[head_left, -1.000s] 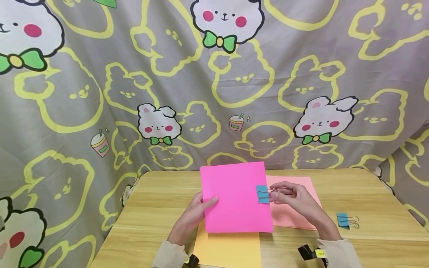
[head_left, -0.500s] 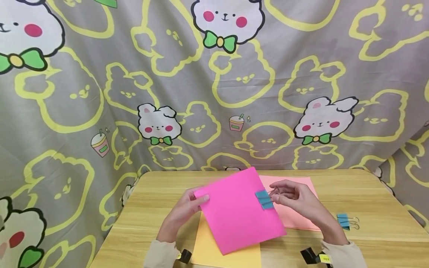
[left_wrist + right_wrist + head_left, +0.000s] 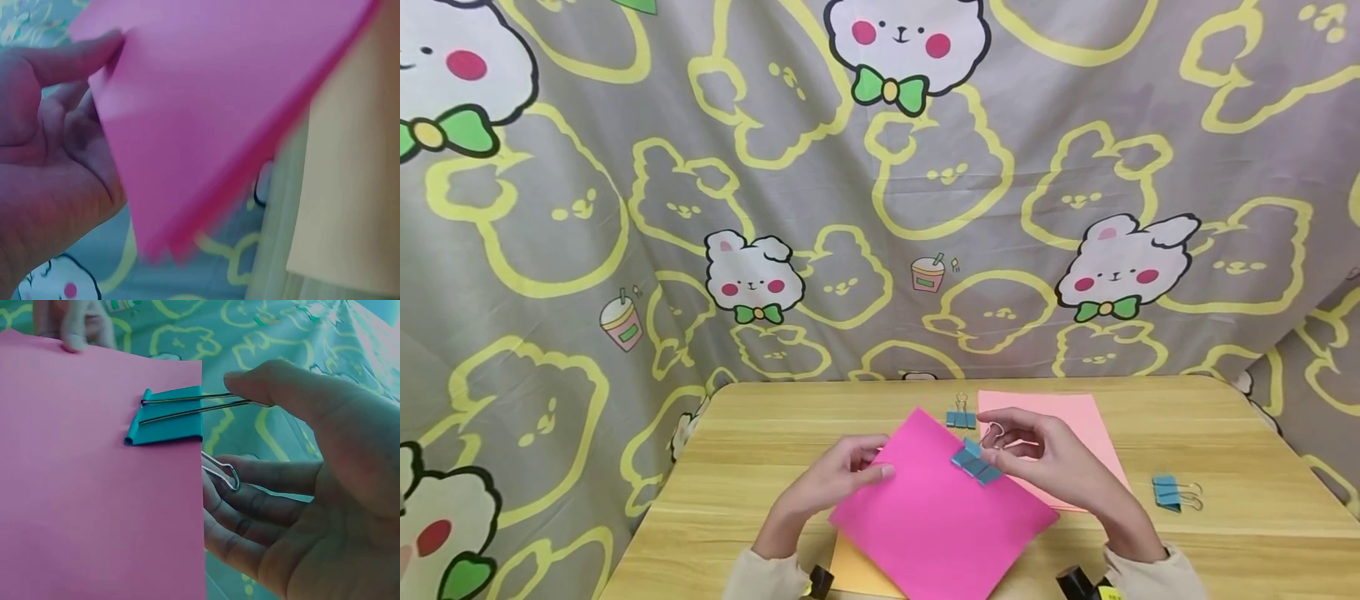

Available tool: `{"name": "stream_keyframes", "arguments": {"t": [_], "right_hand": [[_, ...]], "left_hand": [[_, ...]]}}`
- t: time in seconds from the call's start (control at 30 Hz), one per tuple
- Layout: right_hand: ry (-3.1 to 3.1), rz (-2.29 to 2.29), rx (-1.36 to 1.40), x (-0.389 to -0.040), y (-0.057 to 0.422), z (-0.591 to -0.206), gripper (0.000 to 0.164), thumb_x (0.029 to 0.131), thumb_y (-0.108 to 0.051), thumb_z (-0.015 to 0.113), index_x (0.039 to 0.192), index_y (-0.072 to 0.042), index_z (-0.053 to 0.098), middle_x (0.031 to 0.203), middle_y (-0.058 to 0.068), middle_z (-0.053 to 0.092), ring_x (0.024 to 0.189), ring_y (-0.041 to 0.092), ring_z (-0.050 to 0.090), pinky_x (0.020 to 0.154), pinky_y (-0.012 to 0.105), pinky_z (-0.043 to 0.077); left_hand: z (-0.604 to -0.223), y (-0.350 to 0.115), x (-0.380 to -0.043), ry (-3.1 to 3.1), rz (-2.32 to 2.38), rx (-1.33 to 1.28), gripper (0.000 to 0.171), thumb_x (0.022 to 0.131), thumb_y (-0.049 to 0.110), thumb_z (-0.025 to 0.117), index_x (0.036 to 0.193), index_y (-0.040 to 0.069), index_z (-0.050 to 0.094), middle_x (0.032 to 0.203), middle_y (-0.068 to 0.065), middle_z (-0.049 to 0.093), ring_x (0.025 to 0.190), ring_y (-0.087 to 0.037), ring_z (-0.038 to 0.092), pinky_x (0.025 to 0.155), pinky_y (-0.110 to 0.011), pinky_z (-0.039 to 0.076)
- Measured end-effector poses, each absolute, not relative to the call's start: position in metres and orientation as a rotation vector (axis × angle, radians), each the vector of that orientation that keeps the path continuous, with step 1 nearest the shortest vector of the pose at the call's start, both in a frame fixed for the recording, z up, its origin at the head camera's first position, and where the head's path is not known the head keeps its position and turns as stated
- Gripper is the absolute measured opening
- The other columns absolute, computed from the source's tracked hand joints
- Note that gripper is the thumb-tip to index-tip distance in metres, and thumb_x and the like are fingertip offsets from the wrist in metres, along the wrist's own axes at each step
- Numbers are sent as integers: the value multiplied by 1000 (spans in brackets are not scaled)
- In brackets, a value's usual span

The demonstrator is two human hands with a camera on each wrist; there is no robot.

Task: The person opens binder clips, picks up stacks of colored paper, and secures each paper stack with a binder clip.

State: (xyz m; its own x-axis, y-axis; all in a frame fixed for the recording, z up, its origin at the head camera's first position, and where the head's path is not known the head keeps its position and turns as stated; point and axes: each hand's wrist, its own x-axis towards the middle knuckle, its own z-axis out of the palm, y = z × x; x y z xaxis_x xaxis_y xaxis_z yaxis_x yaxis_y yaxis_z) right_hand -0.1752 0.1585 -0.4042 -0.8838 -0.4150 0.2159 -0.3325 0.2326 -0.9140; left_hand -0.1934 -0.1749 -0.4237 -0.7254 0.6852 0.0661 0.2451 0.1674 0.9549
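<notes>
In the head view my left hand (image 3: 842, 475) grips the upper left edge of a stack of bright pink paper (image 3: 925, 517), thumb on the front. The stack is held tilted above the table, one corner pointing up. A blue binder clip (image 3: 976, 463) sits on its upper right edge. My right hand (image 3: 1048, 450) holds that clip by its wire handles. Up close in the right wrist view, the thumb lies on one handle of the clip (image 3: 172, 419) and the fingers are by the other, behind the paper. The left wrist view shows slightly separated layers in the pink paper (image 3: 206, 94).
A second blue binder clip (image 3: 961, 419) stands behind the pink stack, and a third clip (image 3: 1167, 493) lies at the right. Light pink paper (image 3: 1082, 425) lies behind my right hand. Yellow-orange paper (image 3: 856, 571) is partly covered below. A patterned curtain (image 3: 865, 192) hangs behind the table.
The pink stack has turned clockwise and come lower, and its clipped edge now faces up and right. Both hands moved with it. The clip behind it has come into sight.
</notes>
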Motion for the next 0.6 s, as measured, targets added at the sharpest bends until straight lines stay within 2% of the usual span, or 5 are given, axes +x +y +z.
{"name": "stream_keyframes", "arguments": {"t": [0.17, 0.3, 0.43, 0.6], "right_hand": [[2393, -1738, -750, -173, 150, -403, 50, 93, -19, 79, 133, 2, 58, 104, 9, 70, 94, 19, 69, 81, 31, 58], [2426, -1716, -768, -172, 149, -403, 42, 93, -20, 78, 127, -1, 63, 104, 7, 69, 94, 18, 69, 83, 30, 58], [2424, -1711, -783, -172, 150, -404, 42, 93, -21, 78, 127, -2, 63, 105, 7, 69, 94, 18, 70, 85, 30, 58], [2421, -1714, -791, -172, 150, -405, 43, 93, -21, 78, 129, -2, 63, 107, 8, 69, 96, 18, 69, 85, 30, 58]], "left_hand": [[-420, -164, -187, 2175, 1559, 860, 38, 106, 10, 57, 142, 1, 58, 110, -12, 74, 88, -13, 69, 77, -26, 55], [-420, -162, -184, 2248, 1544, 868, 30, 106, 10, 57, 135, 6, 64, 103, -6, 72, 81, -11, 65, 71, -23, 52], [-421, -163, -184, 2274, 1531, 896, 27, 105, 10, 58, 131, 8, 66, 96, -4, 70, 73, -9, 60, 65, -20, 46], [-422, -163, -186, 2283, 1519, 921, 27, 104, 10, 59, 130, 8, 67, 97, -4, 70, 73, -8, 59, 65, -20, 46]]}}
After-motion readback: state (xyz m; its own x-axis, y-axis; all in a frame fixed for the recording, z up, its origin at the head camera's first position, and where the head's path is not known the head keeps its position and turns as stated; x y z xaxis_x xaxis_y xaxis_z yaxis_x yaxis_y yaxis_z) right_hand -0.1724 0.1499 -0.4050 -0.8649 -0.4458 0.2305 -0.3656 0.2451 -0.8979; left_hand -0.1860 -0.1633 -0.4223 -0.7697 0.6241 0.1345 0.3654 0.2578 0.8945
